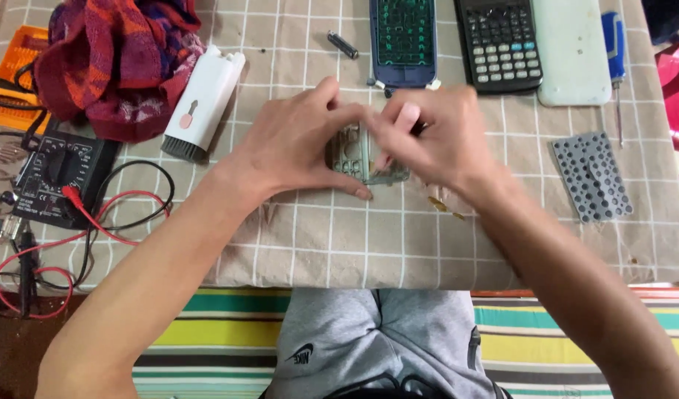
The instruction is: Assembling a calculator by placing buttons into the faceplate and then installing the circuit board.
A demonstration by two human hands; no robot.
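**Both hands closed on a small grey keypad frame**

The left hand (299,151) was curled around the near-left edge of a small grey keypad frame (356,155), thumb along its lower rim and fingers over the top. The right hand (428,137) met it from the other side, fingertips pinched on the frame's right edge; what exactly they pinched was hidden behind the knuckles. The frame sat between the two hands, low over the checked cloth of the table (339,236).

It looked like a thin moulded plastic part: light, stiff, probably brittle at its narrow ribs, best held by the outer edges rather than across the open cells.

Just below the right wrist lay small brass-coloured bits (437,204). Beyond the fingers lay a dark blue calculator shell (403,37) showing a green board, with a small dark cylinder (343,45) to its left. Farther right of the right hand lay a black scientific calculator (500,44), a pale green cover (572,52), a blue-handled screwdriver (615,63) and a grey rubber key mat (591,176). Out past the left hand lay a white brush-ended cleaning tool (204,102) with a pink oval mark, a red patterned cloth (117,63), and a black multimeter (58,174) with red and black leads.
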